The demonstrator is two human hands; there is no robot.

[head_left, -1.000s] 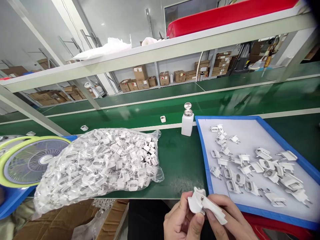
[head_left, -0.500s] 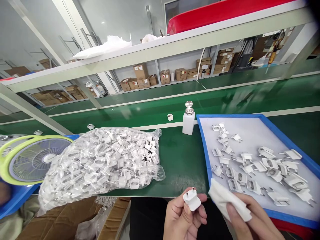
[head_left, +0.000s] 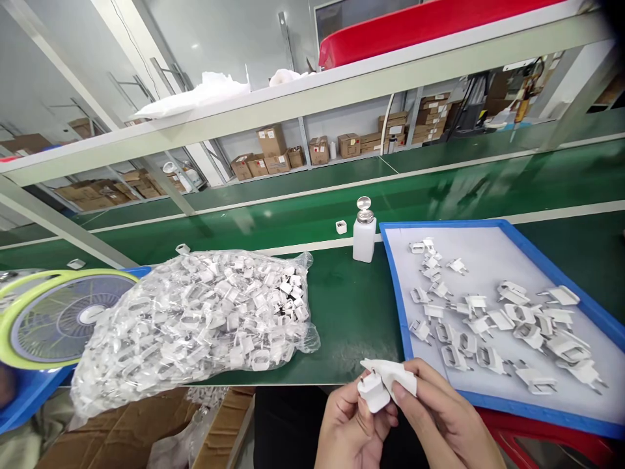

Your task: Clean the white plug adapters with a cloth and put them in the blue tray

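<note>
My left hand (head_left: 349, 423) is closed around a white plug housing (head_left: 374, 395) with two prongs, held in front of the table's near edge. A folded white cloth (head_left: 396, 376) is pinched in my right hand (head_left: 434, 410); its end lies against the pronged side of the housing and partly covers it. To the right, a blue-rimmed tray (head_left: 401, 319) with a white lining bears several similar plug housings (head_left: 517, 312). At the left lies a large clear plastic bag (head_left: 195, 319) full of white plug parts.
A white pump bottle (head_left: 364, 240) with its metal lid raised stands beyond my hands. A small white piece (head_left: 341, 227) sits on the green belt (head_left: 293, 228). A yellow-green fan (head_left: 58, 319) is far left. A shelf beam (head_left: 293, 101) crosses above, and a red stool (head_left: 517, 443) shows below the tray.
My right hand has moved left, bringing the cloth from beside the tray onto the plug housing in my left hand. The small white piece on the belt has shifted right relative to the bottle.
</note>
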